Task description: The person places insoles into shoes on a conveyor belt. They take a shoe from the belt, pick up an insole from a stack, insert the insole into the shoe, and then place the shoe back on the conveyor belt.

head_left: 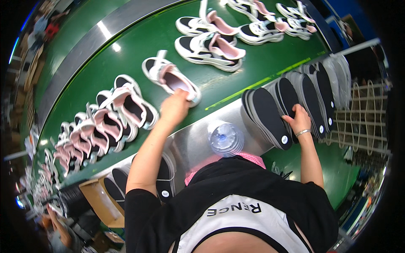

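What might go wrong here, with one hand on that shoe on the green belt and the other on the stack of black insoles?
The left hand grips only the end of the pink-and-white shoe, so it might slip. The right hand rests on leaning black insoles; pulling one may topple its neighbours. The water bottle stands between both arms, where an elbow could knock it.

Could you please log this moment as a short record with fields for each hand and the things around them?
left hand: grips the heel end of a white and pink shoe lying on the green belt
right hand: rests on a row of black insoles standing on edge
belt load: more shoes to the left and further up
metal ledge: bears a clear bottle, seen from above
lower left: further insoles beside a cardboard box
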`<action>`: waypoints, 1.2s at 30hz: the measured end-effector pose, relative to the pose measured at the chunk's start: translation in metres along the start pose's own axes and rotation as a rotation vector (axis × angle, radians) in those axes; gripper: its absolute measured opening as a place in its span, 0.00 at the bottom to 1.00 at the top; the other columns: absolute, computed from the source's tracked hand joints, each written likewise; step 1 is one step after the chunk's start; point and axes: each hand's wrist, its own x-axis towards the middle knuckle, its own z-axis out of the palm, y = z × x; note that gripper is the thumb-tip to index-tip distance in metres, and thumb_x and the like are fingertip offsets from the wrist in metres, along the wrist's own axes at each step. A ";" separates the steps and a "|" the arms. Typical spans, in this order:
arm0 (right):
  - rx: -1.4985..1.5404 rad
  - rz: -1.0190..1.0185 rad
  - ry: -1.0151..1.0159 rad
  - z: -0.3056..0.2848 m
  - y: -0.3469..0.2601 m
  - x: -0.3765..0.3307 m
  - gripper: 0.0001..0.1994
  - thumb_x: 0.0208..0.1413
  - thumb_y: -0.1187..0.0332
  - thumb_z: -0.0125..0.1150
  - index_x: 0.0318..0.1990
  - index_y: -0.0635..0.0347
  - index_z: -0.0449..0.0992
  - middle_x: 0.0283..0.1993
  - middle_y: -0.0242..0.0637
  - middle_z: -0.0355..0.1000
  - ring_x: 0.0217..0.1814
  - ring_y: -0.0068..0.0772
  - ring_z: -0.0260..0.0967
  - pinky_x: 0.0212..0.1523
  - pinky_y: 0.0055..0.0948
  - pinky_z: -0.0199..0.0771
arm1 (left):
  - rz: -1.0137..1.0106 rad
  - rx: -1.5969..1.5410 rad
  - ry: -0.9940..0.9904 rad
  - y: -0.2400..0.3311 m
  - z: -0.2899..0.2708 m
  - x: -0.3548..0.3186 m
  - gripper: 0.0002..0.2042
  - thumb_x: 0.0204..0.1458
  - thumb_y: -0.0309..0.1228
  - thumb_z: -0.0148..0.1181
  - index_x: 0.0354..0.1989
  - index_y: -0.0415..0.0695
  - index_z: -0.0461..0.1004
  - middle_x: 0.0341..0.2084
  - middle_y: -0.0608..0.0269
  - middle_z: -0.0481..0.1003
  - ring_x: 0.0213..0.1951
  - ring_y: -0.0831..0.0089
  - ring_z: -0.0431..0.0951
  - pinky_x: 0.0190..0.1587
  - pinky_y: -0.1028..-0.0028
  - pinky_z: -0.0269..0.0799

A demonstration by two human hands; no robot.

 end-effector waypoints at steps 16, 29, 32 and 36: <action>1.204 -0.165 -0.709 -0.074 -0.113 0.007 0.11 0.45 0.65 0.55 0.21 0.64 0.70 0.18 0.32 0.65 0.18 0.20 0.63 0.17 0.18 0.62 | -0.345 -0.488 0.480 -0.021 -0.007 0.032 0.15 0.43 0.37 0.53 0.33 0.39 0.62 0.23 0.50 0.72 0.29 0.52 0.73 0.32 0.62 0.67; -0.197 -0.858 -0.204 0.018 -0.280 0.036 0.11 0.37 0.65 0.56 0.32 0.57 0.73 0.39 0.42 0.64 0.42 0.42 0.64 0.40 0.39 0.65 | -0.413 -0.585 0.491 -0.006 0.001 0.020 0.13 0.45 0.33 0.50 0.35 0.37 0.59 0.24 0.43 0.71 0.29 0.47 0.71 0.32 0.58 0.65; -0.269 -0.812 -0.266 -0.013 -0.253 0.026 0.17 0.34 0.62 0.59 0.35 0.57 0.70 0.39 0.41 0.65 0.41 0.40 0.64 0.42 0.38 0.62 | -0.385 -0.469 0.597 -0.009 0.012 0.020 0.13 0.46 0.32 0.49 0.34 0.36 0.58 0.23 0.43 0.71 0.27 0.47 0.71 0.31 0.58 0.65; -0.289 -0.858 -0.277 -0.028 -0.238 0.020 0.11 0.36 0.66 0.56 0.30 0.59 0.71 0.33 0.41 0.68 0.36 0.40 0.67 0.34 0.35 0.68 | -0.411 -0.495 0.561 -0.006 0.008 0.021 0.12 0.46 0.31 0.48 0.33 0.36 0.57 0.21 0.42 0.71 0.27 0.47 0.72 0.30 0.57 0.65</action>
